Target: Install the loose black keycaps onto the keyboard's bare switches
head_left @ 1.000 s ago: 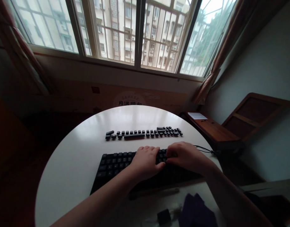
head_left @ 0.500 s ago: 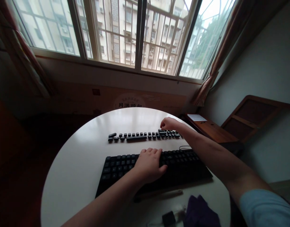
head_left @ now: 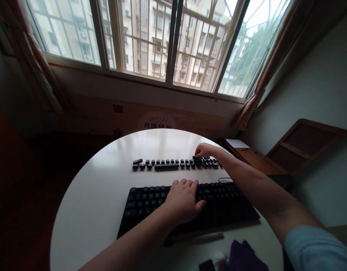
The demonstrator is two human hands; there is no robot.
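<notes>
My left hand (head_left: 183, 199) lies over the middle of a black keyboard (head_left: 146, 201), palm down with its fingers stretched across the keys. Beyond the keyboard, loose black keycaps are laid out in rows, with a long spacebar keycap (head_left: 167, 166) among them. At the right part of these rows, my right hand (head_left: 203, 149) is closed in a pinch, its fingertips down at a dark keycap (head_left: 194, 157). The fingers partly hide that keycap. My right forearm passes over the keyboard's right end and covers part of it.
Everything stands on a round white table (head_left: 85, 195). Near its front lie a slim long-handled tool (head_left: 210, 238), a purple cloth (head_left: 243, 258) and a small black block (head_left: 207, 265). A cable (head_left: 224, 179) loops behind the keyboard. A wooden side table (head_left: 255, 160) stands to the right.
The view has shifted slightly, so the scene sits a little further right. My right hand stays at the right keycaps, its fingertips slightly lower. My left hand remains on the keyboard.
</notes>
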